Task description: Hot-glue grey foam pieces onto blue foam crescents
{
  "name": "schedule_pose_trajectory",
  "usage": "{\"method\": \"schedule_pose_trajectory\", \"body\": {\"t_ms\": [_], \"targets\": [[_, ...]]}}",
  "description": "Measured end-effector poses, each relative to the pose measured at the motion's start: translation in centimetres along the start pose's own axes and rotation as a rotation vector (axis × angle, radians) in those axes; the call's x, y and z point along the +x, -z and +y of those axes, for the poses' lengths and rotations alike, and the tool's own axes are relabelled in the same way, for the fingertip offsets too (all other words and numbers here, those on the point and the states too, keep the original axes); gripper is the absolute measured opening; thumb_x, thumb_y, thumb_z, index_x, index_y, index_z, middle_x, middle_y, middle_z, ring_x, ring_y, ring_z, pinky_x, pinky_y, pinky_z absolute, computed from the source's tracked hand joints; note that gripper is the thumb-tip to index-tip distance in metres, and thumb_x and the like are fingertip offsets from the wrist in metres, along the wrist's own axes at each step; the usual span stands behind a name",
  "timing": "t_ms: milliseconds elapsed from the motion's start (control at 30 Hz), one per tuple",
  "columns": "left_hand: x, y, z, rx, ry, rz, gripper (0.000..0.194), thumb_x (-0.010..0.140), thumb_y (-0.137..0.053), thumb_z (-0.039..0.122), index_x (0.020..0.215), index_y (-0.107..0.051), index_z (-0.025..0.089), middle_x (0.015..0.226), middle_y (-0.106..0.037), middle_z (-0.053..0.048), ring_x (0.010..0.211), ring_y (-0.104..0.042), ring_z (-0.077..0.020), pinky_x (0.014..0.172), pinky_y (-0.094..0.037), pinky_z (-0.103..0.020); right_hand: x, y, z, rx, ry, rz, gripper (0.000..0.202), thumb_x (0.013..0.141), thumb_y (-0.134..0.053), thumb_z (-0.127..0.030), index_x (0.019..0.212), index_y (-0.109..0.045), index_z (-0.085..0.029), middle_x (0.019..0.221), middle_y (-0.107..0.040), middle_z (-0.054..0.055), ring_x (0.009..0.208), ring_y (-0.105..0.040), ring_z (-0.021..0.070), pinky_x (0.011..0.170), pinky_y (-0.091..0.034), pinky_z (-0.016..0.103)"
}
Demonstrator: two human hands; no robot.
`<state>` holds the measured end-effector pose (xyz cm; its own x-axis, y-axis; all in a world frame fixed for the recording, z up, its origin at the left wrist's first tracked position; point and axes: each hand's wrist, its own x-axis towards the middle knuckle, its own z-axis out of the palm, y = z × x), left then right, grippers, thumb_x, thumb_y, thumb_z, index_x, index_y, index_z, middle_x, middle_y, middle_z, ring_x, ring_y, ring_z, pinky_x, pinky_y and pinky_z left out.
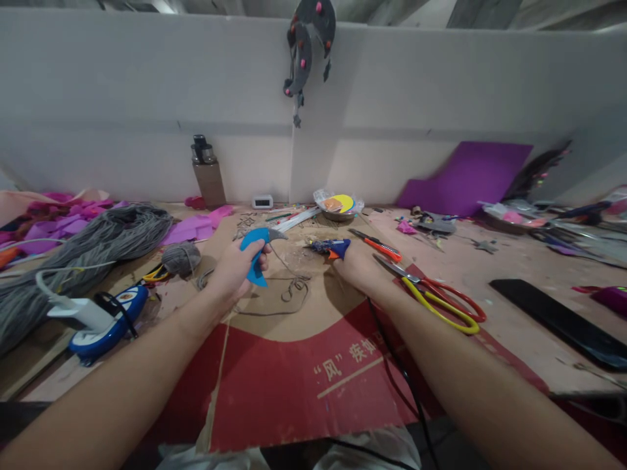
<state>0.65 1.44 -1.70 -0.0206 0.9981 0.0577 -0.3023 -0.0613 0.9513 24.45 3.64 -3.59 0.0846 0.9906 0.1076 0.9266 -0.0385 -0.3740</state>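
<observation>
My left hand [245, 262] is closed on a blue crescent-shaped piece [257, 274], whose upper tip is wrapped in grey yarn. A grey yarn strand [294, 290] lies curled on the cardboard beside it. My right hand [349, 264] is at a dark blue glue gun [337, 247] with an orange trigger, its fingers wrapped round it and mostly hidden. The gun's nozzle points left, toward the blue piece but apart from it. A black cord [392, 352] runs down below the right wrist.
Red and yellow scissors [435, 297] and an orange cutter [377, 245] lie right of my right hand. A black flat object [558, 320] is further right. At left are a grey yarn ball [181, 259], a yarn skein [112, 241] and a blue power strip [108, 326].
</observation>
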Motion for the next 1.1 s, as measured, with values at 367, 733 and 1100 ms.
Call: {"method": "schedule_pose_trajectory", "body": {"t_ms": [367,733,1100], "targets": [[2.7,-1.7,0.6,0.005,0.036,0.074,0.013,0.067,-0.069,0.019,0.07,-0.059,0.012,0.066,-0.058,-0.001,0.049,-0.045,-0.0052,0.042,-0.038,-0.016,-0.4,2.7,-1.6,1.006,0.011,0.15,0.027,0.078,-0.054,-0.037,0.098,-0.054,-0.018,0.079,-0.058,0.0,0.062,-0.055,0.0132,0.056,-0.048,0.027],[1.9,-1.6,-0.8,0.009,0.054,0.143,0.009,0.063,-0.067,0.015,0.063,-0.058,0.015,0.06,-0.059,-0.002,0.045,-0.046,-0.0067,0.041,-0.037,-0.019,-4.8,2.5,-4.2,0.712,0.433,0.103,0.015,0.086,-0.049,-0.027,0.098,-0.052,-0.019,0.074,-0.058,0.003,0.07,-0.056,0.0192,0.066,-0.047,0.034],[1.4,-1.6,-0.5,0.077,0.014,0.134,0.009,0.066,-0.066,0.017,0.063,-0.059,0.015,0.062,-0.059,-0.002,0.045,-0.048,-0.0082,0.043,-0.04,-0.022,-5.6,1.4,-4.9,0.658,0.438,0.026,0.024,0.088,-0.046,-0.026,0.11,-0.049,-0.016,0.09,-0.061,0.008,0.074,-0.057,0.0184,0.067,-0.049,0.033]]}}
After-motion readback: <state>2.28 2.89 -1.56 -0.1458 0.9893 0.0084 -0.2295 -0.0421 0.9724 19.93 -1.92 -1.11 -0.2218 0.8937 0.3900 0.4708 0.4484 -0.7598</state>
